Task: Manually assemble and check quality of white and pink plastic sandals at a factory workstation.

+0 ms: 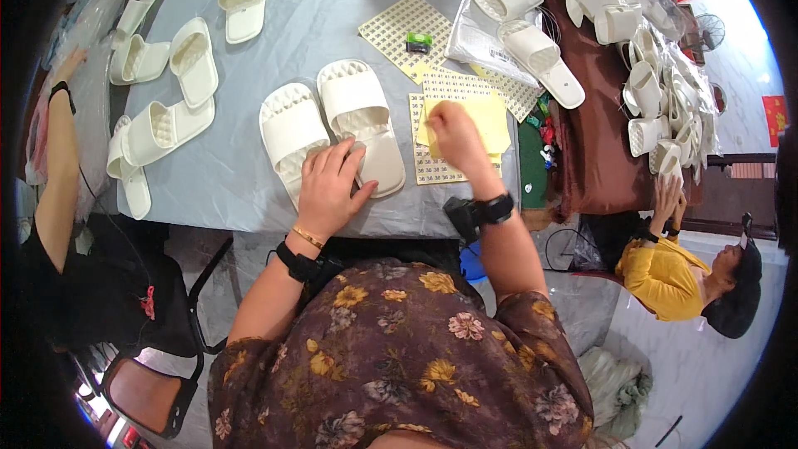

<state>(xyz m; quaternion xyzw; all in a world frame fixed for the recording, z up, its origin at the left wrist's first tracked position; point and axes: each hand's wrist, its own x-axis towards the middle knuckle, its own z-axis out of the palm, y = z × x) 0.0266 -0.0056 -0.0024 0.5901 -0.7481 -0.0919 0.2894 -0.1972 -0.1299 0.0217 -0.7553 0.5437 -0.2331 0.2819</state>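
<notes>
Head view: left hand (329, 189) lies palm-down across the heel ends of a pair of white slippers (355, 119), fingers loosely parted and resting on the insoles. Right hand (459, 138) is over yellow paper (492, 128), fingers bent in toward the thumb; whether anything is pinched cannot be told. The pair sits side by side on the grey-covered tabletop (237, 193), toes pointing away from the person. Printed sticker sheets (440, 172) lie under the yellow paper, right of the pair. To the left, other slippers (194, 71) lie scattered, some overlapping. Farther out, a small green-and-black item (418, 43) rests on another sheet (391, 27).
</notes>
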